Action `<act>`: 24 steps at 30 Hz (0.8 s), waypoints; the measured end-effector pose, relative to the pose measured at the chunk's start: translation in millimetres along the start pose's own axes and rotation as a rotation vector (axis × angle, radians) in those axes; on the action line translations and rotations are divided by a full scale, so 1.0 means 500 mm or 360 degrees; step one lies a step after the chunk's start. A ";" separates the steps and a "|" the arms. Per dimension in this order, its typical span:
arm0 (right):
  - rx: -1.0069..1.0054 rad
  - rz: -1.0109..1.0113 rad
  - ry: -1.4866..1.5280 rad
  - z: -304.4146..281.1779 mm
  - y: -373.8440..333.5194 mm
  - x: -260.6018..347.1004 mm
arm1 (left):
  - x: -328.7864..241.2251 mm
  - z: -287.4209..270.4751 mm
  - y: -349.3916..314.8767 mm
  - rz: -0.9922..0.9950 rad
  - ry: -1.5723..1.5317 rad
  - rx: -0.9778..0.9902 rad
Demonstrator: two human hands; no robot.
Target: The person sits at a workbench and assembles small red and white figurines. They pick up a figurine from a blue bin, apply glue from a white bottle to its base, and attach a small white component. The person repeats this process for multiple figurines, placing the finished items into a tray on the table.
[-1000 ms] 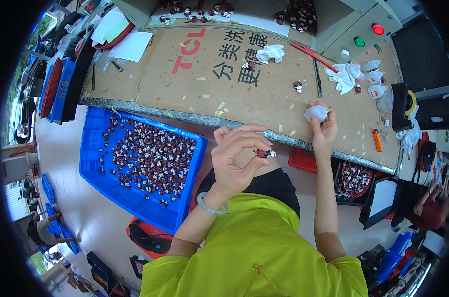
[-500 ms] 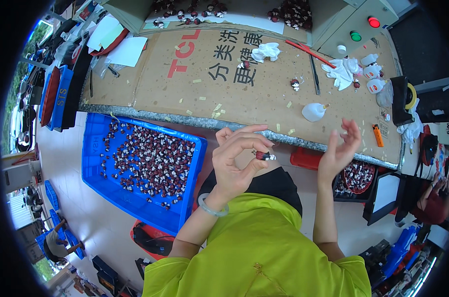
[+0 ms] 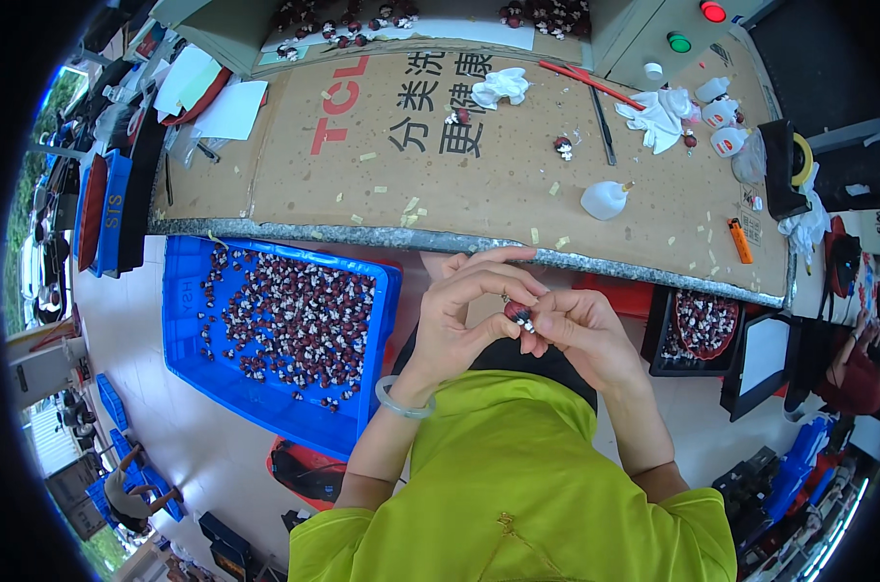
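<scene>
A tiny figurine (image 3: 517, 312) with a dark red, round head and a white lower part is held in front of my body, just off the bench's near edge. My left hand (image 3: 464, 308) pinches its red end between thumb and fingers. At its white end, the thumb and fingers of my right hand (image 3: 587, 335) are closed on it, partly covering it. Left of my hands is a blue bin (image 3: 388, 335) with many similar figurines (image 3: 304, 315) spread inside. Beyond my hands, a white squeeze bottle (image 3: 605, 200) lies on the cardboard-covered bench (image 3: 314, 189).
Loose figurines (image 3: 563, 147), white crumpled cloths (image 3: 501, 88), a dark rod (image 3: 603, 126) and an orange lighter (image 3: 740, 241) lie on the bench. A cabinet (image 3: 634, 44) with buttons stands behind. Under the bench's right side, a black tray (image 3: 658, 357) holds more figurines.
My right hand has come in from the right and closed on the figurine in my left hand. The view has shifted slightly.
</scene>
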State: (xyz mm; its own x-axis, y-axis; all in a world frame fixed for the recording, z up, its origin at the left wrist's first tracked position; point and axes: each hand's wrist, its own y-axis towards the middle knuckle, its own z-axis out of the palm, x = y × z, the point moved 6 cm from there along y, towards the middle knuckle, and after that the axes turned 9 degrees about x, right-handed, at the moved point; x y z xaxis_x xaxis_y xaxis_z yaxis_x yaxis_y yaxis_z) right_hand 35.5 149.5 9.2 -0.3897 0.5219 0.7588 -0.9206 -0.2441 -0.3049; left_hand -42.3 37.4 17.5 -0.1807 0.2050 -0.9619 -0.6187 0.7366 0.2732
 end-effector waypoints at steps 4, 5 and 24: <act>-0.0051 0.0029 0.0015 -0.002 0.000 -0.012 | 0.014 0.008 -0.004 -0.0043 -0.0157 0.0079; -0.0047 0.0024 0.0029 -0.003 0.001 -0.014 | 0.017 0.010 -0.005 -0.0058 -0.0183 0.0079; -0.0847 -0.0780 -0.1220 -0.008 0.003 0.008 | -0.007 -0.005 -0.020 -0.0166 0.0564 -0.0371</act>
State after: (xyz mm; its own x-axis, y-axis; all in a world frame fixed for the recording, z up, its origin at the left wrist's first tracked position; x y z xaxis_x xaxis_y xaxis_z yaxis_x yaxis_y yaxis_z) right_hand 32.3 154.5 9.7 -0.0223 -0.2356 0.9716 -0.9381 0.3410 0.0612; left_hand -37.4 27.6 18.3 -0.3339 -0.1264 -0.9341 -0.7963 0.5681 0.2077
